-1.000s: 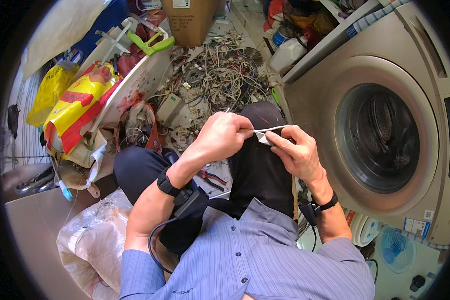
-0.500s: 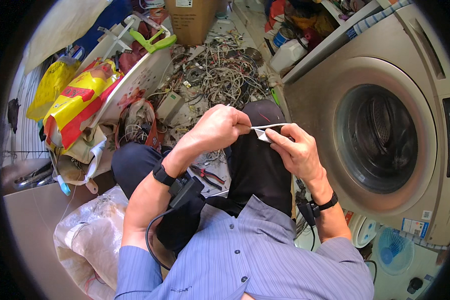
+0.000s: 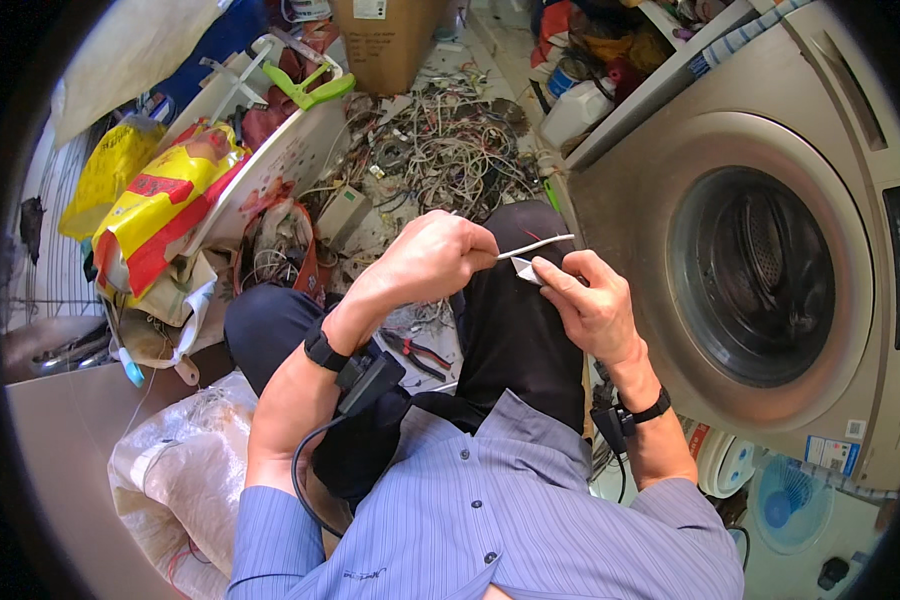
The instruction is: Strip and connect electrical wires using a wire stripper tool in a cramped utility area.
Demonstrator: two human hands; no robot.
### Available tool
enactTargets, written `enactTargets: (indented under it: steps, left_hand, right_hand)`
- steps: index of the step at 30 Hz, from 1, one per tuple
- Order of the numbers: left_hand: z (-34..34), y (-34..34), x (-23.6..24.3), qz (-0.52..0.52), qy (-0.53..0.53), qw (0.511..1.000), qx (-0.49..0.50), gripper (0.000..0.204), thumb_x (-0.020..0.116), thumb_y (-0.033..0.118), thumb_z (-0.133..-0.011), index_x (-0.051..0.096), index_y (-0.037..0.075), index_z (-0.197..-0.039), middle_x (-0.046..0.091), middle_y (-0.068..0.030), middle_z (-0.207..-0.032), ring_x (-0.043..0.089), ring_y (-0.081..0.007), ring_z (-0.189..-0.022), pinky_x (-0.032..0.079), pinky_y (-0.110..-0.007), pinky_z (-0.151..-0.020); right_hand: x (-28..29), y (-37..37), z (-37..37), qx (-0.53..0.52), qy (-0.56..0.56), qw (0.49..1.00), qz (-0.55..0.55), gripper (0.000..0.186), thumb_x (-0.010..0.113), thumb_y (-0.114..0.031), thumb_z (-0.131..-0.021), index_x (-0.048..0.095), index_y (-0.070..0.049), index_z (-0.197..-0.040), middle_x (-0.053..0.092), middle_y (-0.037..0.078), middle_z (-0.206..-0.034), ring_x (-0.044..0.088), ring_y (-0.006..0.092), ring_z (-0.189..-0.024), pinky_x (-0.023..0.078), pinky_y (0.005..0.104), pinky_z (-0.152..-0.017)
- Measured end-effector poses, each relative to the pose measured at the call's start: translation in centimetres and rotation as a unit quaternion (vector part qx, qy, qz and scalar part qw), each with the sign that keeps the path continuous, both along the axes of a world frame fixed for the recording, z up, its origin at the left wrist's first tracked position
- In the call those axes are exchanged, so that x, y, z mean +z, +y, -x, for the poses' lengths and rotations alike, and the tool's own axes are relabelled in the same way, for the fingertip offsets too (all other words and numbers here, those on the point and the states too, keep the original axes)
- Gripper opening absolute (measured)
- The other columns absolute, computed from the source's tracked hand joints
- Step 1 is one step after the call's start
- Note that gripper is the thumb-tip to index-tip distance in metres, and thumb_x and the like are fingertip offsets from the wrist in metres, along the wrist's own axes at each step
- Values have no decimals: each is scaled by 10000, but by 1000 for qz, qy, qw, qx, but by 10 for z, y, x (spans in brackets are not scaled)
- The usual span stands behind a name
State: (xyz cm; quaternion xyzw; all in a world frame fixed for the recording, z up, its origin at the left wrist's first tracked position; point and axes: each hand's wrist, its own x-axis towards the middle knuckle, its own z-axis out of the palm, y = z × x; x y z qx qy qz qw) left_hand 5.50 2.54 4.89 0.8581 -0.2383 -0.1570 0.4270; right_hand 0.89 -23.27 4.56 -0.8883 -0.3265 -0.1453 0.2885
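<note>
My left hand (image 3: 438,255) is closed around a white cable (image 3: 540,245), whose free end sticks out to the right above my knee. In my right hand (image 3: 598,300) a small flat, pale, pointed blade (image 3: 526,270) is pinched between thumb and fingers. Its tip lies just below the cable, close to my left fingers; whether they touch I cannot tell. The rest of the cable is hidden behind my left hand.
A heap of tangled wires (image 3: 460,150) covers the floor ahead. Red-handled pliers (image 3: 417,352) lie between my legs. A washing machine (image 3: 610,200) stands at the right, a cardboard box (image 3: 385,50) at the back, and a white tub (image 3: 300,150) with bags at the left.
The cable's free end has tipped upward and come away from my right fingers, which were touching it before. Both hands have stayed almost in place.
</note>
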Motion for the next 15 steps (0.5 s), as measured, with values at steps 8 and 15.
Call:
enactTargets:
  steps: [8,15]
  left_hand:
    - [7,4,3,17,-23,999,18,167,697,137,-850,736,11,-953,702,-183,-790,700,-305,-729,519,-387,-666]
    - [14,19,3,34,21,996,75,233,687,198,-884,724,-21,-953,687,-158,-756,665,-243,-720,510,-368,-679]
  right_hand:
    - [-4,4,8,-19,18,1000,-15,412,796,-47,-776,731,-105,-1178,616,105,-911,638,266,-748,529,368,-650]
    - [-12,-8,11,-107,154,965,-182,292,659,-80,-954,690,-24,-1239,643,84,-973,625,175,-811,481,276,-719]
